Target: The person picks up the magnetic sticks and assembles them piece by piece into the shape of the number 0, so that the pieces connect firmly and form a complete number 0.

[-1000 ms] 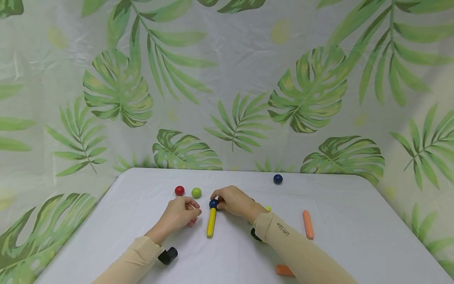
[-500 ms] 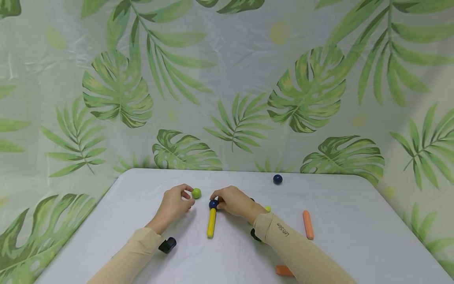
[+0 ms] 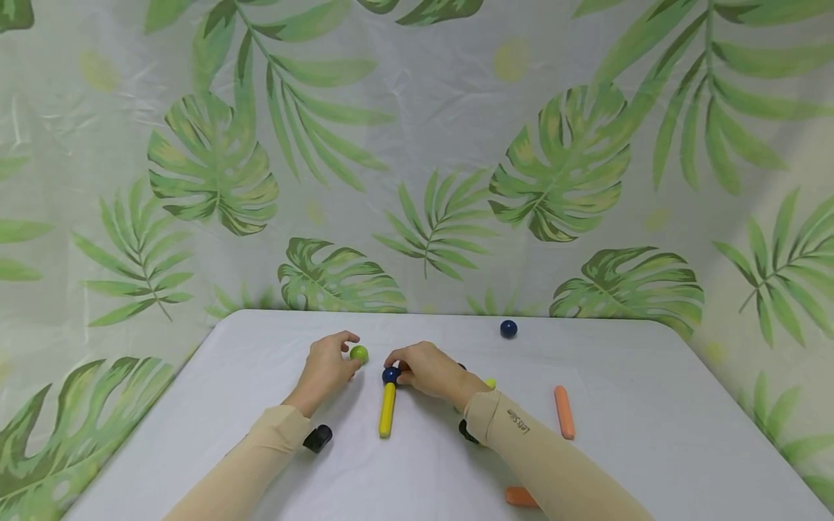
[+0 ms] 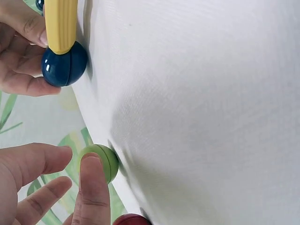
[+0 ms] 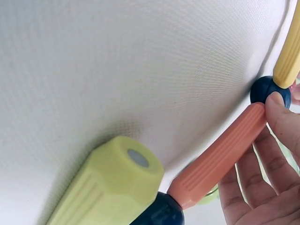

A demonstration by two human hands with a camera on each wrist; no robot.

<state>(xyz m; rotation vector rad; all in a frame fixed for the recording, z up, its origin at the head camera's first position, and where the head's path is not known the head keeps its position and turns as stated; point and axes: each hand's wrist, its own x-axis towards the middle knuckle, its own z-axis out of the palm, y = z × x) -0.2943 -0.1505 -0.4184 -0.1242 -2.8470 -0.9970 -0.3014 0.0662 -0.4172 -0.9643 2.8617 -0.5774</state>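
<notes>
My right hand (image 3: 430, 369) pinches a dark blue ball (image 3: 390, 375) between thumb and fingers. A yellow stick (image 3: 387, 411) joins that ball and points toward the table's front. In the right wrist view, an orange stick (image 5: 218, 157) runs from the same ball to a second blue ball (image 5: 161, 211), beside a lime stick (image 5: 110, 180) with a grey disc in its end. My left hand (image 3: 326, 369) is spread around a green ball (image 3: 359, 354); its thumb overlaps the ball in the left wrist view, the other fingers apart from it. Behind this hand, a red ball (image 4: 132, 219) shows partly.
On the white table (image 3: 260, 405) another dark blue ball (image 3: 508, 329) lies near the back edge. A loose orange stick (image 3: 564, 412) lies to the right, and another orange piece (image 3: 521, 496) is partly under my right forearm. A leaf-patterned curtain (image 3: 430, 145) hangs behind.
My left hand has moved away from the yellow stick, back past the red ball, then right to the green ball, its fingers spreading. The red ball is now covered in the head view. My right hand stays put.
</notes>
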